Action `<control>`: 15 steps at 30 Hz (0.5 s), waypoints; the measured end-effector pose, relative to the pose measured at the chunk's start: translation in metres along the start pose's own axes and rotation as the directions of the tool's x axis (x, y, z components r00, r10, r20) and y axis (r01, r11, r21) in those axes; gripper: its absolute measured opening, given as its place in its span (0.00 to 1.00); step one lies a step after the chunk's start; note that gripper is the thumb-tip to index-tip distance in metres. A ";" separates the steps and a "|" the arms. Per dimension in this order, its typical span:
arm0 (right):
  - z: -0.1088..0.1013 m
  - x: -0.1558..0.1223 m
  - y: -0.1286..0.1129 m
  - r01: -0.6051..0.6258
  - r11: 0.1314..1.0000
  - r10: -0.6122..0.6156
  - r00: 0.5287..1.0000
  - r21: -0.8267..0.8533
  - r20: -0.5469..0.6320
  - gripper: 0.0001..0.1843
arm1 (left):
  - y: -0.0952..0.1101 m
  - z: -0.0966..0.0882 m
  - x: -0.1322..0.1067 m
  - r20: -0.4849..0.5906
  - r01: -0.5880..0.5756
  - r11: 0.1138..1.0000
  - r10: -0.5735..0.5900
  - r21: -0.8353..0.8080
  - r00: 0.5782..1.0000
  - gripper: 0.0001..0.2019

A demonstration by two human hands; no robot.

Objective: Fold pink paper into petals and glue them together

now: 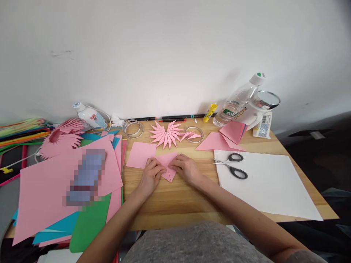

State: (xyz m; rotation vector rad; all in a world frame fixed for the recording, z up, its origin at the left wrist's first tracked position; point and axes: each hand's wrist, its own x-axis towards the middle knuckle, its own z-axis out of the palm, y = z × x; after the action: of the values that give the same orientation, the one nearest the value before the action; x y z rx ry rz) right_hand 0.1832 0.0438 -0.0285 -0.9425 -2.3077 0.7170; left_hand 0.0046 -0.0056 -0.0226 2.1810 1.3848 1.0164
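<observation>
Between my hands a pink origami paper (168, 159) lies on the wooden table, its lower edges folded in to a point facing me. My left hand (151, 174) pinches its left side, fingertips near the middle crease. On the right side my right hand (187, 168) presses the paper with fingers closed together. Beside my left hand rests a flat pink paper square (139, 154), partly behind the fingers. Just beyond, a pink pleated paper fan (166, 135) has spiky points spread in a ring, with a few loose folded pink pieces (192, 135) to its right.
Scissors (233, 166) lie on a white sheet (268, 186) at right. A water bottle (233, 106), a mug (255, 109) and a yellow glue stick (210, 113) stand near the wall. Coloured paper (41, 197) stacks at left under a blurred phone-like object (87, 177).
</observation>
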 end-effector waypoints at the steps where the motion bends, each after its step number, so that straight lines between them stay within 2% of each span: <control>1: 0.000 0.000 0.000 0.000 1.000 0.000 1.000 -0.001 0.003 0.07 | 0.000 0.000 0.000 0.002 0.002 1.000 -0.002 -0.001 1.000 0.08; 15: 0.001 -0.001 -0.003 -0.016 0.999 0.016 1.000 -0.037 -0.002 0.08 | 0.000 0.001 0.000 -0.020 -0.001 1.000 0.001 -0.001 1.000 0.07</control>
State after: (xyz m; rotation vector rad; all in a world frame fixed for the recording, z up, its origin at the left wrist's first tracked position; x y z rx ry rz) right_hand 0.1819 0.0415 -0.0276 -0.9789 -2.3213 0.6816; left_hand 0.0051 -0.0057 -0.0235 2.1770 1.3916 1.0415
